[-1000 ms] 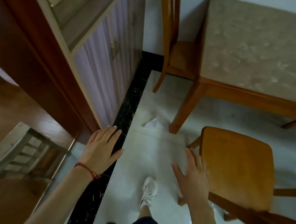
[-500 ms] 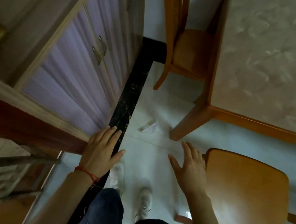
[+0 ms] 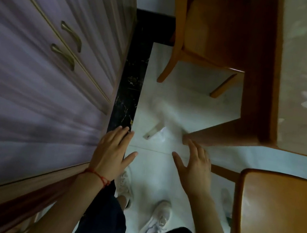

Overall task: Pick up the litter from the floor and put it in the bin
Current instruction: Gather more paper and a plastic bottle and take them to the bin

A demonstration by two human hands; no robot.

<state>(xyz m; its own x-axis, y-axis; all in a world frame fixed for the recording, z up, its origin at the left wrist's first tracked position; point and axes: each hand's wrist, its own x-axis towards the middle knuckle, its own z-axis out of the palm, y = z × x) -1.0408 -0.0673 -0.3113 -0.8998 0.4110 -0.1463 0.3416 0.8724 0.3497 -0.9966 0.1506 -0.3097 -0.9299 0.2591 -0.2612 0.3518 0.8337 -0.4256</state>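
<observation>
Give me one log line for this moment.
phase: approach | litter: on floor, untouched | left hand: open, empty | right hand: open, empty | bin: not visible
</observation>
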